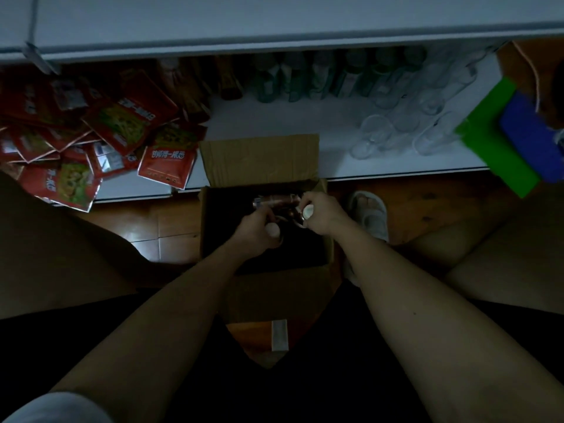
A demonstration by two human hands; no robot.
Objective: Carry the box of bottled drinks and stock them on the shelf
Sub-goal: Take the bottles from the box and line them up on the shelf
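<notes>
Reaching into open box [265, 288] on floor, directly below shelf [274, 117] edge. Left hand [254, 230] curled round neck of one bottle [272, 229], white cap up toward camera. Right hand [320, 213] gripping second bottle [307, 212] the same way, cap showing between fingers. Both bottles roughly upright, long axes pointing up out of box — bodies hidden in dark interior, so depth of seating cannot be told. Third bottle [274, 201] lying on its side at far end of box, long axis left to right, just beyond both hands.

Shelf lies straight ahead of hands, past raised far flap [259, 157]. Bare white patch behind flap, bounded left by red packets [91, 132], rear by row of green bottles [320, 77], right by clear bottles [412, 117]. Right hand nearer the clear bottles, left hand nearer the packets; neither clearly closer to the bare patch.

Judged stage: box delivered, stocking under way. Likely next move — lift clear of box rim, carry forward over flap, stand upright on bare patch. Risk: flap snagging a bottle base; dim light hiding spacing between standing bottles.
</notes>
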